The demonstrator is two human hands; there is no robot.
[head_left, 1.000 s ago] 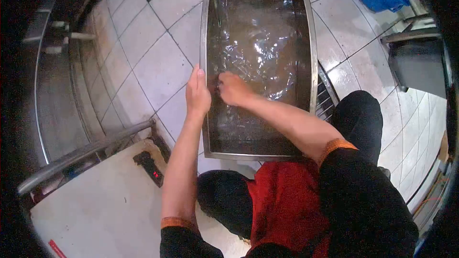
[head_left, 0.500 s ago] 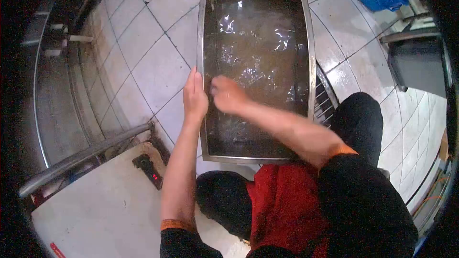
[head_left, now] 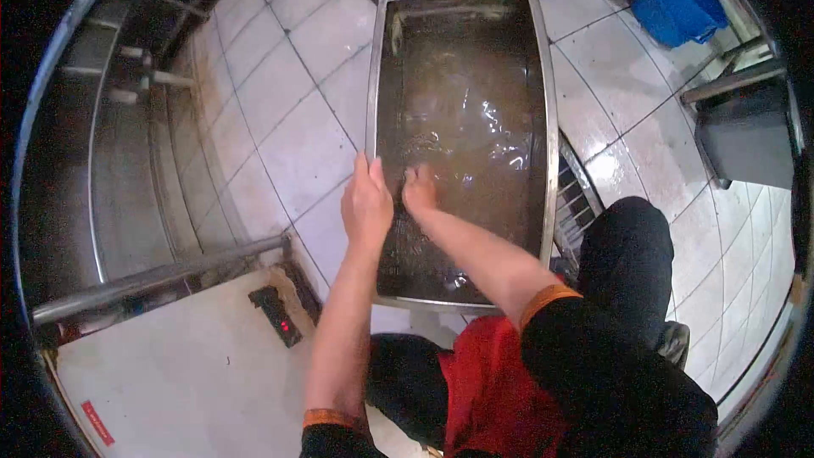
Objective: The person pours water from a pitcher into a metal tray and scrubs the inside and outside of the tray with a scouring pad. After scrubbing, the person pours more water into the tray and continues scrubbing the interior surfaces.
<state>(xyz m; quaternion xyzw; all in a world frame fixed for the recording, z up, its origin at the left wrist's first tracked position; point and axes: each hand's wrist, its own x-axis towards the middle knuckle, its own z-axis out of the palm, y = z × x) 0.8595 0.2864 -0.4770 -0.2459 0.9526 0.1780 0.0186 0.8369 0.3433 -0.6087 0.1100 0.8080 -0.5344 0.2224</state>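
Note:
A deep rectangular metal tank (head_left: 549,203) of murky brownish water (head_left: 458,110) stands on the tiled floor in front of me. My left hand (head_left: 366,206) grips its left rim, the palm against the metal edge. Inside the tank, close to the left inner wall, is my right hand (head_left: 420,191). Its fingers are curled, and whatever they may hold is hidden. Ripples and bright reflections cover the water around it.
A white-topped surface (head_left: 195,365) with a small black device showing red lights (head_left: 275,316) lies at lower left, beside a metal rail (head_left: 161,278). Floor drain grates (head_left: 578,191) flank the tank. A blue tub (head_left: 676,0) and a grey bin (head_left: 742,134) stand at right.
The view has shifted, so the tank sits lower in it. My right hand has moved slightly along the left inner wall, its wrist now more upright. The left hand keeps its place on the rim.

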